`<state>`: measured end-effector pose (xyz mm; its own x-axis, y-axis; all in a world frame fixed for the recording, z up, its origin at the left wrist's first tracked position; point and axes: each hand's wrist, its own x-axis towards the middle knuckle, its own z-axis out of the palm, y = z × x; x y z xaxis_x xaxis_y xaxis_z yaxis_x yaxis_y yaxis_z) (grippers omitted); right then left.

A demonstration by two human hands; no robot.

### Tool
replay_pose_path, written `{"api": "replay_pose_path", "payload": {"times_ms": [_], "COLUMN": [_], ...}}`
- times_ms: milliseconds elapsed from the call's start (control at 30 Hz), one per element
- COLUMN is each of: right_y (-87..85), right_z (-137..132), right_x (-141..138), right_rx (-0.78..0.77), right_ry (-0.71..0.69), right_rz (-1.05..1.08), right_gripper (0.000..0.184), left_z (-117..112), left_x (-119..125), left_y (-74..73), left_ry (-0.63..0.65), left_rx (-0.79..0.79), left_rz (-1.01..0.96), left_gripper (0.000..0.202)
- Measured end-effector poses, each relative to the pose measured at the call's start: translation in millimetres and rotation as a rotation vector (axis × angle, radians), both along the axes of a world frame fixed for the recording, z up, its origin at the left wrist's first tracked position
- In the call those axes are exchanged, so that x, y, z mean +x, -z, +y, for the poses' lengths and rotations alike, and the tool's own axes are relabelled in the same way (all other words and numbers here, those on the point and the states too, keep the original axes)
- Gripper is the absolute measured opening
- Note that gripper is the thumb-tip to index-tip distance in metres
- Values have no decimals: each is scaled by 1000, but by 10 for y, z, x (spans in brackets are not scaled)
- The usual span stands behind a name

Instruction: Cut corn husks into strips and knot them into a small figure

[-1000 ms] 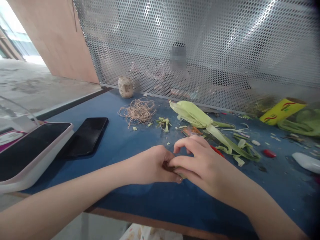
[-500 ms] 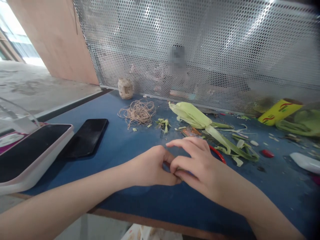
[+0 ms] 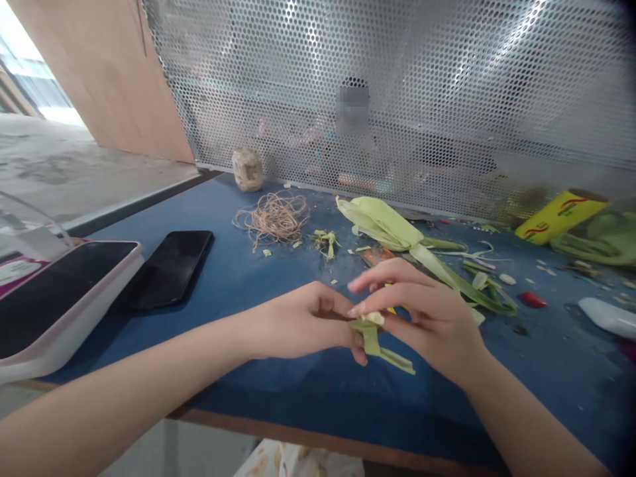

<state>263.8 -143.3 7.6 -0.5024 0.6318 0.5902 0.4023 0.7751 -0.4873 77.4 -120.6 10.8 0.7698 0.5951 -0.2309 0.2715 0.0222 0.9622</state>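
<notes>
Over the front part of the table, my left hand [image 3: 308, 324] pinches a small folded piece of green corn husk [image 3: 369, 339] between thumb and fingers. One narrow strip of it sticks out toward the lower right. My right hand [image 3: 430, 315] is closed at the pale top end of the same piece, its index finger and thumb meeting there; part of the grip is hidden. Beyond my hands lies a larger corn husk bundle [image 3: 382, 224] with long trailing strips. A small knotted husk figure [image 3: 326, 243] lies to its left.
A tangle of brown twine [image 3: 274, 220] lies near a wrapped roll [image 3: 247, 169]. At left are a black phone [image 3: 173, 268] and a pale-cased device [image 3: 64, 291]. A yellow tube [image 3: 561, 215], a red piece [image 3: 534, 300] and husk scraps lie right. A perforated metal screen [image 3: 397, 86] stands behind.
The green husk piece, hidden by my hands before, now shows between them. My right hand has shifted slightly right and turned, with its fingers lifted.
</notes>
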Motion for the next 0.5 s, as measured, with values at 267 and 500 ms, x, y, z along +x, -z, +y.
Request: {"api": "replay_pose_path", "payload": {"times_ms": [267,500], "right_y": [-54,-38], "right_z": [-38,-24], "right_x": [65,77], "right_rx": [57,-175], "right_ry": [-226,-324], "right_rz": [-132,38], "right_gripper": [23,10], "left_z": [-14,1], "left_x": [5,17], "left_y": [-63,-24], "left_ry": [86,109], "left_rx": [-182,-292], "left_rz": [-64,-56], "left_gripper": [19,10]}}
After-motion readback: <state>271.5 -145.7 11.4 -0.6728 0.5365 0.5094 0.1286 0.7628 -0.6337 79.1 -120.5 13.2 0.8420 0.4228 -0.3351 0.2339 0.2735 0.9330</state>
